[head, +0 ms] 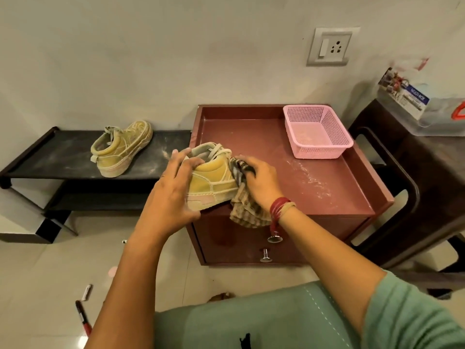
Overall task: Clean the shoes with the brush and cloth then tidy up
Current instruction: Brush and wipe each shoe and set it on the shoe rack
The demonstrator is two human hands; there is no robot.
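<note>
On front-left corner of cabinet (pixel 327 187): shoe (pixel 214 182), heel toward camera. Left hand (pixel 173 187) grips heel, fingers spread and curled round collar. Right hand (pixel 261 180) bunches striped cloth (pixel 245 212), fingers curled on it, pressing it to shoe's side. Wiping stage, roughly midway by look. Second shoe (pixel 123 147) on rack (pixel 50 157), dusty, likely undone. Brush not visible. Dust on cabinet top, basket (pixel 322 152) at back-right; tidy-up left.

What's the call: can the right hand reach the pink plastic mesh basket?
Probably yes: only dusty maroon cabinet top lies between the right hand and the pink mesh basket. That hand grips a striped cloth against the tan shoe, so it isn't free.
</note>
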